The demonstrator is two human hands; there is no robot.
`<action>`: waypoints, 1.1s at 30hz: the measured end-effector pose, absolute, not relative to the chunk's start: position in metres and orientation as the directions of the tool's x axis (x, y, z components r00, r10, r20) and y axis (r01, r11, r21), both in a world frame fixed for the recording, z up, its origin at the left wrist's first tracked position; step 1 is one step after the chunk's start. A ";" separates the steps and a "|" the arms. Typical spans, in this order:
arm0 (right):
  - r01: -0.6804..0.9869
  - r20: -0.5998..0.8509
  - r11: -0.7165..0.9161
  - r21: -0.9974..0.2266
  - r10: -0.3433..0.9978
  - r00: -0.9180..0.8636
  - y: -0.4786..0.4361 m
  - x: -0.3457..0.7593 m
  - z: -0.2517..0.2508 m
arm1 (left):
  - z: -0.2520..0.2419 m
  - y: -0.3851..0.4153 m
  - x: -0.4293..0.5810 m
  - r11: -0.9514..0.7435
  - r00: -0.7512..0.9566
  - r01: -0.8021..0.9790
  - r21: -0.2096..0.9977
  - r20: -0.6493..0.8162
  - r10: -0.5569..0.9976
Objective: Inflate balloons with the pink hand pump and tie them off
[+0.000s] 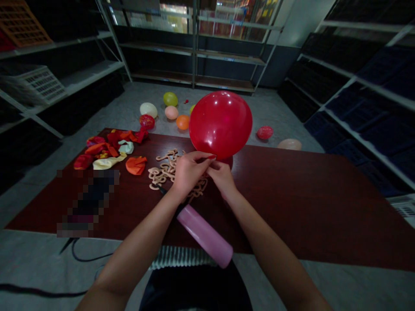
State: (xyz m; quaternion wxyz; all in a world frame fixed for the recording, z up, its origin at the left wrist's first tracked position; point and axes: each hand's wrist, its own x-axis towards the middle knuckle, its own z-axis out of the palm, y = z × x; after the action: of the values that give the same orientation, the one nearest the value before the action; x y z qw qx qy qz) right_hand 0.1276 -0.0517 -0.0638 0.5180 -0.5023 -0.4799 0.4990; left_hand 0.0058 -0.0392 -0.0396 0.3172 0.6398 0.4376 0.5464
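A large inflated red balloon (222, 123) stands above the table's far edge, its neck pointing down toward me. At that neck, my left hand (191, 170) pinches with thumb and forefinger. My right hand (222, 177) is pressed close against it, its fingers closed on the neck too. The fingers hide most of the neck. Beneath both hands lies a heap of beige rubber bands or loops (167, 170). A pink cylindrical balloon pump (205, 235) lies slantwise below my wrists, with its dark nozzle end partly under my left forearm.
Uninflated balloons (108, 149) are piled at the table's left, with an orange one (136, 165) apart. A blurred-out dark object (92, 201) lies nearer. Several inflated balloons (171, 112) rest on the floor beyond the dark red table (292, 194). Shelves (194, 54) surround the area.
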 end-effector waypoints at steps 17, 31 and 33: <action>-0.400 0.001 -0.037 -0.916 0.996 -0.094 -0.050 0.157 -0.032 | -0.025 -0.028 -0.018 -0.566 0.079 0.300 0.768 0.571 0.817; -0.574 -0.159 -0.189 -0.797 0.982 -0.103 -0.035 0.160 -0.052 | -0.012 -0.049 -0.014 -0.885 0.602 0.375 0.277 0.653 0.460; -0.554 -0.113 -0.170 -0.815 0.984 -0.135 -0.037 0.160 -0.050 | -0.014 -0.046 -0.018 -0.839 0.536 0.395 0.373 0.649 0.541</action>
State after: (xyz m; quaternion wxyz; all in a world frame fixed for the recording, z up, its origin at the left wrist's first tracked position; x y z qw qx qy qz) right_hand 0.1600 -0.0373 -0.0504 0.5622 -0.3414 -0.3148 0.6843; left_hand -0.0181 -0.0465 -0.0141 0.0910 0.8715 0.2683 0.4003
